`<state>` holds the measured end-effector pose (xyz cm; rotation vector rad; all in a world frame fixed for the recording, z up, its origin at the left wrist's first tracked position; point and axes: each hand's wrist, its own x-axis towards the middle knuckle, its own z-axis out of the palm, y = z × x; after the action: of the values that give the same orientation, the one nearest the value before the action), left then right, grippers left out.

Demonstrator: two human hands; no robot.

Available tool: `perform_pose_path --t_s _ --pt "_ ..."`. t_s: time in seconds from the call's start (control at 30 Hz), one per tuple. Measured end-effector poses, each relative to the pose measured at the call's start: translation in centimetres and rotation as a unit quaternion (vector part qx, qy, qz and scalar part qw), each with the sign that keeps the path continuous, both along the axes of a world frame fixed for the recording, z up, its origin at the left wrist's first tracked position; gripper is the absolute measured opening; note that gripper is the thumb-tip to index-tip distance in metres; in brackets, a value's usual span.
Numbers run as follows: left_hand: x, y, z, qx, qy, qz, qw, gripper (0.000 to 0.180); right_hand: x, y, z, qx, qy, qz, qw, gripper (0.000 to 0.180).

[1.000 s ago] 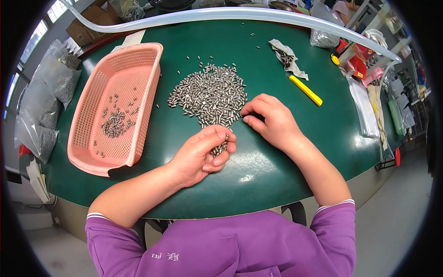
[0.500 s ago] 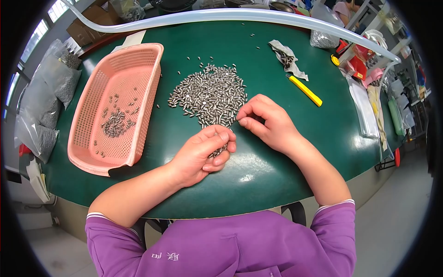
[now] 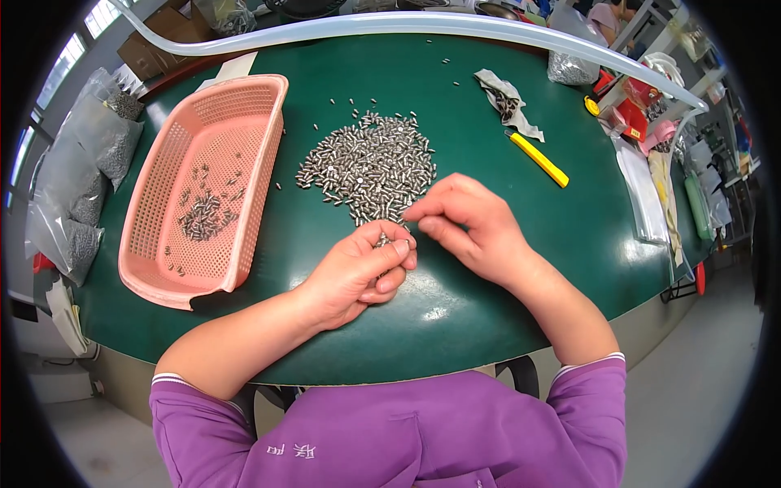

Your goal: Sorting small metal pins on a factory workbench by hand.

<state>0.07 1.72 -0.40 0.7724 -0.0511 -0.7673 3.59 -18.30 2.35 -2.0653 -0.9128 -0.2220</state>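
Note:
My left hand (image 3: 350, 272) is curled around some small metal pins, with a few showing between thumb and fingers. Just beside its fingertips is my right hand (image 3: 476, 228), its thumb and forefinger bent toward each other; anything between them is too small to make out. Beyond both hands spreads a heap of small silvery metal pins (image 3: 370, 167). A pink perforated plastic basket (image 3: 154, 187) stands to the left, with a smaller lot of metal pins (image 3: 207, 218) on its bottom.
A yellow utility knife (image 3: 538, 159) and a crumpled grey wrapper (image 3: 508, 106) with dark bits lie at right on the green table (image 3: 586, 268). A pale tube (image 3: 390, 26) runs along the far edge. Filled clear bags (image 3: 77, 191) stand at far left.
My right hand has moved slightly left, to the left hand's fingertips. My left thumb has shifted, and metal pins now show above it instead of below.

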Motion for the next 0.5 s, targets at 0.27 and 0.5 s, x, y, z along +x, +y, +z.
perform_pose_path --t_s 0.27,0.5 --pt "0.1 0.1 0.3 0.004 0.006 0.002 1.0 0.013 1.8 -1.4 -1.7 -0.105 -0.035 -0.125 0.986 0.015" --pt "0.2 0.3 0.2 -0.002 0.014 0.003 1.0 0.017 1.8 -1.6 -1.8 -0.138 -0.041 -0.126 0.982 0.014"
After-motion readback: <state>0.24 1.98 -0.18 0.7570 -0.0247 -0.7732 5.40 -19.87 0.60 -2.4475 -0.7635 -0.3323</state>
